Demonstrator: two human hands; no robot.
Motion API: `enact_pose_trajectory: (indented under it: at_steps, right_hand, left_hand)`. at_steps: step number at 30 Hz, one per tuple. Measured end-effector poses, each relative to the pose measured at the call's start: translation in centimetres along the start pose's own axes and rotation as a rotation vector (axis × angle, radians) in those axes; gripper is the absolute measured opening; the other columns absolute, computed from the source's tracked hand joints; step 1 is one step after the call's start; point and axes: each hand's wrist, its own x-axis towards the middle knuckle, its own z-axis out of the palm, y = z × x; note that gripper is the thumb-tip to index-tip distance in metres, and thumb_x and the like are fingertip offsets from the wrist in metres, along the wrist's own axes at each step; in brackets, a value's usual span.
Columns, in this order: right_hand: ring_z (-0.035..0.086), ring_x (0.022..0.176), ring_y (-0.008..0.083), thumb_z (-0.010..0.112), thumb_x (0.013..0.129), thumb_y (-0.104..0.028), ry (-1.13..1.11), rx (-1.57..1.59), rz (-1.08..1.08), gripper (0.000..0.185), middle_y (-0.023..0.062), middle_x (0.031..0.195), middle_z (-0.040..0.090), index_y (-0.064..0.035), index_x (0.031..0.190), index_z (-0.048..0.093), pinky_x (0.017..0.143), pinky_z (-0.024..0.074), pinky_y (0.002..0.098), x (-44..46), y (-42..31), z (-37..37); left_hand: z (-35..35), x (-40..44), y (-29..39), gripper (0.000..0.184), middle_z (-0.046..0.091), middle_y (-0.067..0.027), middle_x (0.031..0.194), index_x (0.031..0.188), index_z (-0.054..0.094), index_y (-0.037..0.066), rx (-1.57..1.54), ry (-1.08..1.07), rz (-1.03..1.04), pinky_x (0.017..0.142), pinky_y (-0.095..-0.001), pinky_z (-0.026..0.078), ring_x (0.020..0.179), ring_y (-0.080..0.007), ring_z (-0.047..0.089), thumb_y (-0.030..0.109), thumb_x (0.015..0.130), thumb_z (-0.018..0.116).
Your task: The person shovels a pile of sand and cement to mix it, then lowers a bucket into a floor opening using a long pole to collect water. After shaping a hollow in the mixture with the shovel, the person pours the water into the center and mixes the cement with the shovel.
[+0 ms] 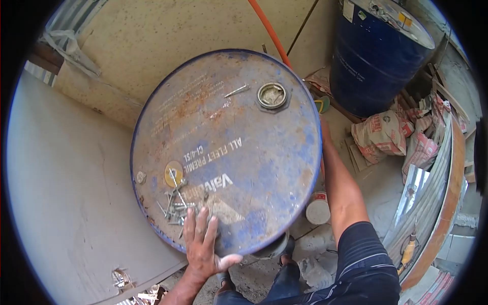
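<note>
A blue drum (264, 168) with a worn, rusty lid and white lettering stands in front of me. My left hand (203, 244) is spread at its near left edge, fingertips beside a pile of screws (178, 211). Close to the pile lies a round yellow disc (174, 174) with a long bit or screw across it. One loose screw (237, 91) rests farther back, left of the round bung (272, 95). My right hand (325, 129) reaches down past the drum's right rim; its fingers are hidden.
Another blue drum (376, 61) stands at the back right, with crumpled sacks (381, 133) below it. An orange hose (269, 30) runs behind the near drum. A white bucket (318, 211) and a yellow-handled tool (408, 250) are on the right.
</note>
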Motion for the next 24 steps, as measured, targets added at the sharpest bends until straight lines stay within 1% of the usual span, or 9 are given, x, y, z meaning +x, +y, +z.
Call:
enact_pose_trajectory:
  at_steps: [6,9,13,16,18,19,21,22,24]
  right_hand:
    - [0.058,0.104,0.0394,0.060,0.079,-0.033,-0.163,-0.025,-0.168,0.053,0.0273,0.110,0.060,-0.0029,0.123,0.053,0.086,0.0455,0.0422,4.9,-2.8,1.8]
    - [0.060,0.096,0.0398,0.060,0.080,-0.037,-0.161,-0.237,0.032,0.044,0.0258,0.100,0.063,-0.0040,0.109,0.062,0.082,0.0463,0.0443,4.5,-2.1,1.5]
    - [0.061,0.085,0.0408,0.059,0.085,-0.041,0.217,-0.303,0.151,0.039,0.0231,0.084,0.064,-0.0035,0.093,0.066,0.073,0.0467,0.0440,-1.9,-4.9,-6.9]
    - [0.063,0.073,0.0368,0.061,0.087,-0.037,0.375,-0.261,-0.065,0.036,0.0224,0.072,0.061,-0.0007,0.086,0.064,0.067,0.0460,0.0425,-5.2,-7.3,-13.6]
    - [0.060,0.060,0.0262,0.064,0.086,-0.033,0.366,-0.206,-0.078,0.035,0.0145,0.061,0.058,0.0013,0.076,0.061,0.062,0.0441,0.0406,-7.4,-9.8,-17.9]
    - [0.060,0.060,0.0262,0.064,0.086,-0.033,0.370,-0.216,-0.078,0.035,0.0145,0.061,0.058,0.0013,0.076,0.061,0.062,0.0441,0.0406,-9.2,-12.0,-19.7]
    - [0.049,0.048,0.0126,0.065,0.086,-0.033,0.326,-0.143,-0.029,0.035,0.0023,0.054,0.050,-0.0010,0.074,0.060,0.049,0.0409,0.0336,-13.4,-16.8,-22.8]
    - [0.049,0.048,0.0126,0.065,0.086,-0.033,0.331,-0.144,-0.041,0.035,0.0023,0.054,0.050,-0.0010,0.074,0.060,0.049,0.0409,0.0336,-15.5,-18.5,-24.0]
    - [0.041,0.042,0.0051,0.064,0.088,-0.031,0.203,0.284,0.082,0.026,-0.0058,0.054,0.043,-0.0061,0.082,0.061,0.039,0.0325,0.0250,-19.6,-21.8,-25.6]
  left_hand:
    - [0.1,0.4,-0.2,0.093,0.039,-0.0237,0.138,0.135,0.039,0.003,0.012,-0.097,-0.037,0.105,-0.0563,0.024,0.131,-0.0481,0.027,0.074,0.075,0.051]
    - [0.2,0.6,-0.4,0.090,0.042,-0.0233,0.135,0.132,0.043,0.003,-0.002,-0.113,-0.054,0.105,-0.0557,0.026,0.131,-0.0479,0.029,0.072,0.075,0.053]
    - [0.2,0.6,-0.3,0.085,0.044,-0.0228,0.133,0.128,0.047,0.002,-0.003,-0.077,-0.055,0.105,-0.0547,0.026,0.130,-0.0475,0.031,0.069,0.077,0.053]
    - [0.2,0.7,-0.1,0.083,0.044,-0.0218,0.134,0.128,0.047,0.002,0.004,-0.029,-0.032,0.105,-0.0544,0.027,0.130,-0.0470,0.031,0.068,0.078,0.053]
    - [0.2,0.7,0.2,0.082,0.044,-0.0206,0.134,0.127,0.047,0.001,-0.010,-0.011,-0.027,0.105,-0.0545,0.027,0.130,-0.0463,0.031,0.066,0.078,0.055]
    - [0.1,0.5,0.2,0.082,0.044,-0.0203,0.134,0.127,0.047,0.001,0.001,0.009,-0.022,0.105,-0.0543,0.027,0.130,-0.0461,0.031,0.065,0.077,0.057]
    - [0.2,0.2,0.3,0.083,0.045,-0.0204,0.134,0.125,0.049,0.000,0.000,0.069,-0.016,0.106,-0.0531,0.024,0.130,-0.0438,0.031,0.060,0.071,0.067]
    - [0.1,0.0,0.4,0.083,0.045,-0.0204,0.134,0.125,0.049,0.000,-0.003,0.082,-0.016,0.106,-0.0531,0.024,0.130,-0.0438,0.031,0.060,0.071,0.067]
    - [-0.1,-0.4,0.3,0.081,0.043,-0.0196,0.136,0.126,0.048,0.001,-0.001,0.125,-0.018,0.106,-0.0532,0.026,0.132,-0.0432,0.030,0.059,0.072,0.066]
